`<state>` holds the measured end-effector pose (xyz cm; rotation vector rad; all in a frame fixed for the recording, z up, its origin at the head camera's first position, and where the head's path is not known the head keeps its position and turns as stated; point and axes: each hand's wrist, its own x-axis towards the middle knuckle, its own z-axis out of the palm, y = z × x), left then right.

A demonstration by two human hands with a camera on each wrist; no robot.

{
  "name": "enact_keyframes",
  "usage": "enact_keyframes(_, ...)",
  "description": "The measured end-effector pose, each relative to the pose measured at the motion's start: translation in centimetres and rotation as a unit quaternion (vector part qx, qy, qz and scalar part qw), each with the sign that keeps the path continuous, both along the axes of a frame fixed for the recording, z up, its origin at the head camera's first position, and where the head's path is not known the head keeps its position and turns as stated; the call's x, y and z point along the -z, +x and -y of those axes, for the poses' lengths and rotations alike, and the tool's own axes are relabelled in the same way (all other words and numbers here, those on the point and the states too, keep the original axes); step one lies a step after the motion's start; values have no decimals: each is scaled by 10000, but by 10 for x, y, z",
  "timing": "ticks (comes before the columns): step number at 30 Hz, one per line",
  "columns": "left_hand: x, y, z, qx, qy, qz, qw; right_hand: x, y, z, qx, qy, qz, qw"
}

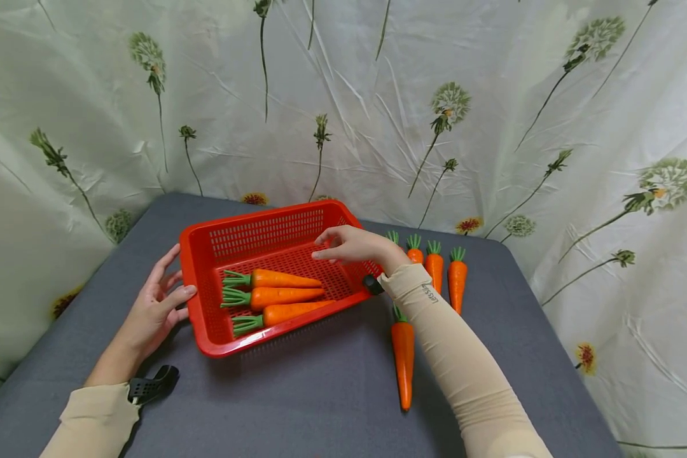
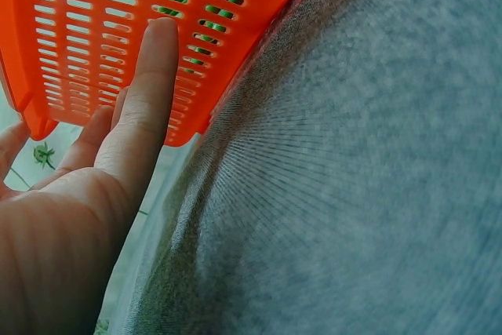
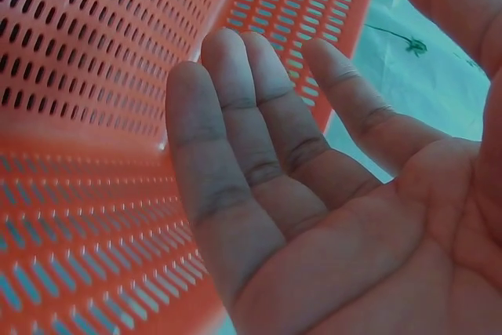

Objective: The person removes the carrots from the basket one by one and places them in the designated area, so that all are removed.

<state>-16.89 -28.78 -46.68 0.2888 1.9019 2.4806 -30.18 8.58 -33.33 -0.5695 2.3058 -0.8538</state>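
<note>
The grey counter (image 1: 320, 401) is backed by flowered cloth (image 1: 223, 76); the basket (image 1: 201, 321) is touched by spread left fingers (image 2: 149, 88); over it, right fingers (image 3: 200, 111) are parted loosely.

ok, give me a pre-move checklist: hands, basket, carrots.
1. Left hand at basket: ok, touching its left end.
2. Right hand empty: ok, above the basket.
3. Three carrots inside, leafy ends all left: ok.
4. Front loose carrot in view: ok, on the table.
5. Back-row carrots fully in view: not ok, right sleeve hides parts.
6. Basket flat on table: cannot tell.
</note>
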Motion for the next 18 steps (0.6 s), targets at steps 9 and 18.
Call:
enact_keyframes(9, -1, 1, 0, 6, 6, 2, 10000, 7, -5, 23, -336, 119, -84, 9993)
enact_keyframes(18, -1, 0, 0, -24, -12, 61, 10000, 16, -10, 44, -578, 266, -233, 9977)
